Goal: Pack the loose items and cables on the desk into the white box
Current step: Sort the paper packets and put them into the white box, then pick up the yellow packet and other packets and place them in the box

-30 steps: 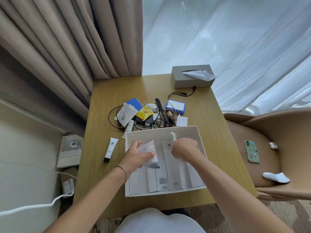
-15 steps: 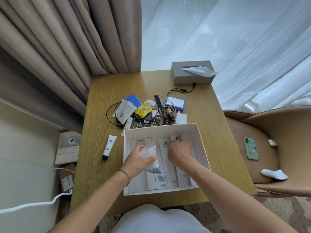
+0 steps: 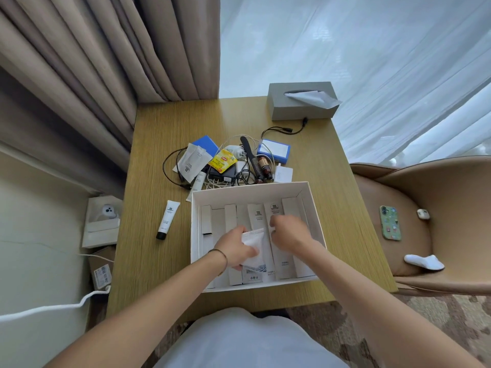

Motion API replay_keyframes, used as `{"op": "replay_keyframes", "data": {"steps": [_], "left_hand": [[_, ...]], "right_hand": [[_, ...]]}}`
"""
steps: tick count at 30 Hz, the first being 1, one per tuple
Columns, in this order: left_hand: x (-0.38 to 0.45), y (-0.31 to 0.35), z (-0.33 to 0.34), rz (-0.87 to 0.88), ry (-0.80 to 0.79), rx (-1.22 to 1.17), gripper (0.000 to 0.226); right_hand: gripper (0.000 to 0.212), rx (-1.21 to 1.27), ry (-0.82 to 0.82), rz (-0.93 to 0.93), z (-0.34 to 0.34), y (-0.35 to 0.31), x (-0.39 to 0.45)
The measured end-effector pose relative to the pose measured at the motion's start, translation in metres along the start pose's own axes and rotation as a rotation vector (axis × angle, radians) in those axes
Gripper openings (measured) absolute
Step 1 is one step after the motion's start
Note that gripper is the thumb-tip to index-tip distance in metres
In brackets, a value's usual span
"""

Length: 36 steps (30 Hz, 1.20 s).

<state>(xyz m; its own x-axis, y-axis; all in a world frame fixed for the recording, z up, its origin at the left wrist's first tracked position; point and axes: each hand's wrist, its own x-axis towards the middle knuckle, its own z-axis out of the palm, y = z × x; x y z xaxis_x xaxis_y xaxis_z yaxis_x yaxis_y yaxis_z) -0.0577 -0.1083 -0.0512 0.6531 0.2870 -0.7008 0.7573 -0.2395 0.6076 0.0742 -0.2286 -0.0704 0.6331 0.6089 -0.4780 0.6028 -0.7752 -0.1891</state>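
left hand [image 3: 233, 247] grips sachet [image 3: 254, 248] | right hand [image 3: 288, 229] curled, grasp unclear | both inside box [image 3: 314, 208]

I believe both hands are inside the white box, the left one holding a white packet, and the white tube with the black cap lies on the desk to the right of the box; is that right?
One detail is off: the head view shows the white tube on the desk left of the white box, not right. The left hand does hold the white packet, and the right hand is inside too.

My wooden desk [image 3: 159, 261], still cluttered

On it sit the white box [image 3: 195, 229], a white tube [image 3: 168, 219] just left of it, a tangled pile of cables and packets [image 3: 228, 166] behind, and a grey tissue box [image 3: 300, 102] at the far edge.
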Motion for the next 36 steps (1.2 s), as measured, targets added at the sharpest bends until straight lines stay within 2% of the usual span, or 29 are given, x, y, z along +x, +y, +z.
{"op": "replay_keyframes", "data": {"steps": [3, 8, 15, 19, 22, 27, 31, 36], "left_hand": [[0.005, -0.002, 0.014, 0.023, 0.034, 0.16, 0.035], [0.009, -0.006, 0.026, 0.024, 0.073, 0.194, 0.036], [0.004, -0.003, 0.027, 0.119, 0.205, 0.731, 0.025], [0.002, 0.0, 0.036, 0.154, 0.282, 0.808, 0.036], [-0.005, 0.004, 0.039, 0.191, 0.369, 0.777, 0.036], [-0.026, 0.027, 0.015, 0.331, 0.573, 0.523, 0.03], [-0.026, 0.052, -0.027, 0.395, 0.66, 0.373, 0.022], [-0.007, 0.063, -0.081, 0.359, 0.683, 0.284, 0.021]], "right_hand": [[0.033, 0.108, 0.059, 0.014, -0.01, 0.009, -0.01], [0.031, 0.207, 0.104, -0.027, -0.022, 0.013, -0.024], [0.029, 0.285, 0.102, -0.091, -0.039, 0.011, -0.036], [0.027, 0.311, 0.091, -0.141, -0.046, 0.011, -0.038], [0.025, 0.354, 0.118, -0.182, -0.06, 0.012, -0.033], [0.023, 0.431, 0.184, -0.238, -0.096, 0.006, -0.012], [0.024, 0.436, 0.23, -0.253, -0.121, -0.011, 0.015], [0.027, 0.384, 0.244, -0.234, -0.136, -0.042, 0.053]]}}
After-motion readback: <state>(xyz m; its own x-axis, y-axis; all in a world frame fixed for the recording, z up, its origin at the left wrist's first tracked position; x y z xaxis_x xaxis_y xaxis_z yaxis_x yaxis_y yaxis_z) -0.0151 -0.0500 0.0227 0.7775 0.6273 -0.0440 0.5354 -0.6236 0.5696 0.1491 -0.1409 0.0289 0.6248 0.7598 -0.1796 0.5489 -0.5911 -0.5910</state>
